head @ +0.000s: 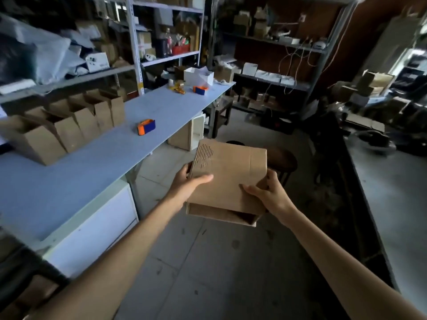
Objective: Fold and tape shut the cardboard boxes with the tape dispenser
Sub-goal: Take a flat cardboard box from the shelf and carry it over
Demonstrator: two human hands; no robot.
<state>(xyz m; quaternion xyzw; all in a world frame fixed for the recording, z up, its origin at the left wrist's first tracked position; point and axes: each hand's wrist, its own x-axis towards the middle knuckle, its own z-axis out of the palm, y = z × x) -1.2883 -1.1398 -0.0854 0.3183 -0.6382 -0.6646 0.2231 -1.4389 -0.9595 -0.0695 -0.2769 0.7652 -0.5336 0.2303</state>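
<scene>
Forearms stretched forward from the lower corners, meeting at a cardboard box [231,176] held in the air over the floor, right of the table [92,172] edge. Left hand [189,181] gripping the box's left side, thumb flat on top. Right hand [268,195] curled round the near right corner. Box tilted, lower flap hanging open toward the camera. On the table, well apart from both hands: tape dispenser [146,127], row of open boxes [69,125] beside it. Open floor below; dark stool [285,159] just behind the box.
</scene>
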